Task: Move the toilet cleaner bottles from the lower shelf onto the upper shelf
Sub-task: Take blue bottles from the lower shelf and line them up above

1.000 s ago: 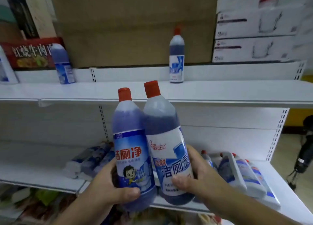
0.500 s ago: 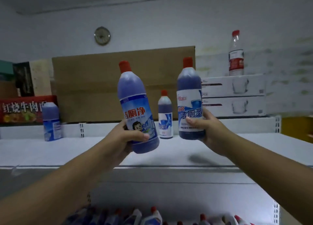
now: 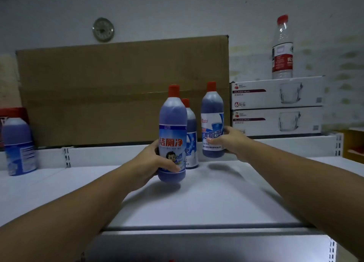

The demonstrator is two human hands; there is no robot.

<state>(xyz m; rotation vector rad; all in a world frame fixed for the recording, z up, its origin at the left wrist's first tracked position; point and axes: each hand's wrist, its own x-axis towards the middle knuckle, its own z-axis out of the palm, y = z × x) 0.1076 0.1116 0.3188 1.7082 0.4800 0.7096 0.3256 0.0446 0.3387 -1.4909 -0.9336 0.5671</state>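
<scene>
Left hand: the left hand (image 3: 155, 163) is wrapped around the lower body of a blue toilet cleaner bottle with a cartoon label (image 3: 173, 135), thumb across the front.
Left bottle: upright, red cap up, its base just above the upper shelf (image 3: 206, 198), a shadow under it.
Right hand: the right hand (image 3: 229, 141) grips the side of a second toilet cleaner bottle (image 3: 212, 121), fingers laid over its white label.
Right bottle: upright, its base low over the shelf near the back; whether it touches I cannot tell.
Third bottle: a standing bottle (image 3: 190, 137) is on the shelf between the two held ones, partly hidden behind the left one.
Far left: another blue bottle (image 3: 18, 147) stands at the shelf's left end, well apart.
Behind: a cardboard box (image 3: 118, 88) spans the back.
Right side: two stacked white mug boxes (image 3: 275, 106) carry a clear water bottle (image 3: 282, 48).
Wall: a round clock (image 3: 103, 30) hangs above the cardboard.
</scene>
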